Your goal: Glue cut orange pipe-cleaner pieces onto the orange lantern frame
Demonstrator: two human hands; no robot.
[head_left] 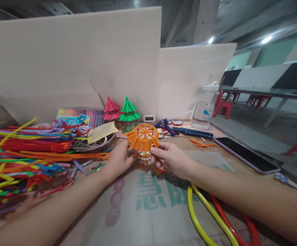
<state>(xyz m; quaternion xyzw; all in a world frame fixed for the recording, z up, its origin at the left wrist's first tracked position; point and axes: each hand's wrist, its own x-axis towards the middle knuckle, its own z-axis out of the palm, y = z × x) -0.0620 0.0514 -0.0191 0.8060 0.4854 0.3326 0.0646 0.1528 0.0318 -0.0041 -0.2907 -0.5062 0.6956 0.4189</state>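
Note:
In the middle of the head view is a small orange pipe-cleaner roof [145, 136], with a spoked ring on top and short strands slanting down around it. My left hand [120, 158] grips its left side, its fingers partly hidden behind the strands. On the right, my right hand [169, 156] pinches the lower edge between thumb and fingers. Below the strands, a pale round part shows between my hands, too blurred to name. A few orange scraps [161, 171] lie on the board under my right hand.
Left lies a heap of coloured pipe cleaners [27, 155]. Behind stand pink [110, 108] and green [128, 111] tiered pipe-cleaner models, beside a small clock [149, 118]. A blue glue gun [167, 127], cutting tool [194, 132], bottle [203, 111] and phone [247, 155] are right. Yellow tubing [196, 215] lies in front.

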